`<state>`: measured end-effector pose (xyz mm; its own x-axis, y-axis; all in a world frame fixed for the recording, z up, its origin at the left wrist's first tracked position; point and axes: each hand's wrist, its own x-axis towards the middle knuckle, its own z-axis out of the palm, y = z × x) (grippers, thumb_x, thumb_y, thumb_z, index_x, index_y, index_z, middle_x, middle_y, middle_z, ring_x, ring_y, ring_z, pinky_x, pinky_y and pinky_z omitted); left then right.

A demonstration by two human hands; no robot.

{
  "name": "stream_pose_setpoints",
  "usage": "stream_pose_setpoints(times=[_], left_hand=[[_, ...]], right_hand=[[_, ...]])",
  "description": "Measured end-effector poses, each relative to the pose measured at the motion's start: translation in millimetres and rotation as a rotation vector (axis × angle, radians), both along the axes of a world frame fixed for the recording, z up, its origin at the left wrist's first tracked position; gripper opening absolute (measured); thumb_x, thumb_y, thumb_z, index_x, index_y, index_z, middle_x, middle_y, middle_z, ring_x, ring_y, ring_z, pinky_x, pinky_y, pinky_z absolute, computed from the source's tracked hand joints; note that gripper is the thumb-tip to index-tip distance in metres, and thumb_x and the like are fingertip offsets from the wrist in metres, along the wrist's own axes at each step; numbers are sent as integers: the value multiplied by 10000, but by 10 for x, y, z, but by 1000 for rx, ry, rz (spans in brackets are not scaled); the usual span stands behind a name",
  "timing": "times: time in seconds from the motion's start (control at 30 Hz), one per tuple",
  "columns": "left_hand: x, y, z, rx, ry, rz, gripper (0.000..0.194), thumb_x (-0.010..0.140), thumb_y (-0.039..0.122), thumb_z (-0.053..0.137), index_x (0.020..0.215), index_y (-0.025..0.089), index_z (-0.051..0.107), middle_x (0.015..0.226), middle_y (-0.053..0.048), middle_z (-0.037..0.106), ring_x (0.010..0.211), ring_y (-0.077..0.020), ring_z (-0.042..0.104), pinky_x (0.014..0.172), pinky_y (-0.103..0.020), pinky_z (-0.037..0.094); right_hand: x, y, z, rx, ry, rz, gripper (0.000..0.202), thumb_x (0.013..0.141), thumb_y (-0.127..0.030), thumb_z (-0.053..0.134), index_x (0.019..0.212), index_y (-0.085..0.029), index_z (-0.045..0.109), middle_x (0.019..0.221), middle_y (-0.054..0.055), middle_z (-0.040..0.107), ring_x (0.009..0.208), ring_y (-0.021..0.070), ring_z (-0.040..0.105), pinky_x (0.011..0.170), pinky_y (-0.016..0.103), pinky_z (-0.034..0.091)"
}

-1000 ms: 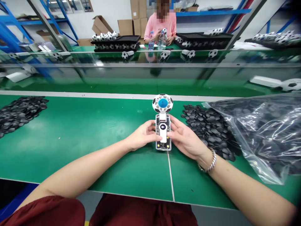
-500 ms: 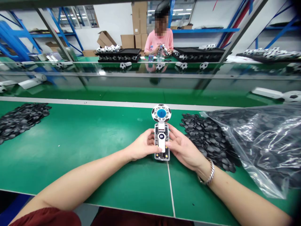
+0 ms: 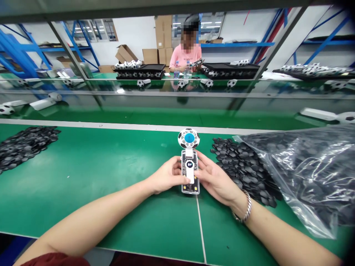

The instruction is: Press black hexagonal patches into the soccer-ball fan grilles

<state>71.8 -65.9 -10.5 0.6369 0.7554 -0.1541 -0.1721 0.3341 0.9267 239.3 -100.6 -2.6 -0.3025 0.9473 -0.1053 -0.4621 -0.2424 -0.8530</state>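
Between my two hands stands a handheld fan with a round football-patterned head and a blue centre. Its clear-cased body shows a dark circuit board, yellow squares and a white strip with a small round lit display. My left hand grips the body from the left, its thumb on the lower part of the white strip. From the right my right hand closes on the same body, thumb at the strip's edge and fingers behind. The fan's back is hidden.
Black flat pieces lie heaped right of my hand, beside a clear plastic bag of more. Another black heap is at the left. Football-patterned fans lie on the line beyond. A person in pink sits opposite.
The marks on the fan's display look different now. My view has tilted slightly, so the scene sits lower. Both hands keep their hold. The person opposite has shifted the item in their hand.
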Motion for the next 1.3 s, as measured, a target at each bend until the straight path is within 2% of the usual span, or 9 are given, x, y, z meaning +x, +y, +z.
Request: stream_pose_setpoints(times=[0.23,0.4,0.53,0.63,0.83,1.03,1.2,1.3], left_hand=[[-23,19,17,-17,24,-13,544,608,157,769,1060,139,468,998,-82,580,937,-191,573,878,-384,425],[-19,29,63,-81,37,-2,435,700,273,715,1046,131,495,970,-94,598,863,-184,589,757,-335,455],[-12,35,74,-141,17,8,382,747,360,670,1013,129,522,878,-73,615,774,-156,597,743,-328,458],[-4,38,76,-162,17,56,356,762,388,650,970,123,533,879,-72,611,739,-137,589,723,-306,457],[-4,68,77,-187,-91,183,366,822,378,577,1105,171,470,942,-58,591,672,-115,570,637,-279,474],[-34,128,39,-202,-192,215,418,831,493,519,1147,225,461,965,-61,615,638,-112,557,587,-254,462],[-77,222,72,-159,-233,370,491,811,517,538,1206,236,459,938,-40,637,783,-143,583,639,-233,444],[-71,230,124,-264,-251,332,401,827,482,531,1115,203,532,923,-43,642,759,-157,600,686,-283,463]], right_hand=[[24,9,-5,-26,0,18,627,718,-160,660,1288,-288,434,1335,39,478,1178,206,491,1038,417,365],[27,11,5,-37,-5,15,603,723,-149,652,1273,-289,447,1325,26,490,1171,195,494,1038,408,369],[28,16,18,-39,-17,27,606,727,-151,644,1281,-292,442,1327,21,489,1161,193,502,1041,412,365],[29,14,10,-42,-22,35,624,730,-154,644,1298,-293,425,1333,29,483,1163,197,501,1033,414,372],[21,-9,-10,-42,-26,48,635,715,-160,669,1289,-297,433,1349,34,469,1161,201,503,1009,417,393],[15,-34,11,-23,-37,86,651,705,-160,686,1293,-302,444,1373,48,442,1161,194,505,1022,409,373],[-21,-78,3,-38,-42,216,598,726,-175,678,1279,-282,475,1375,55,441,1140,190,521,958,365,436],[-60,-112,-24,-27,-33,324,595,733,-170,677,1283,-272,477,1349,55,469,1131,178,527,984,354,412]])
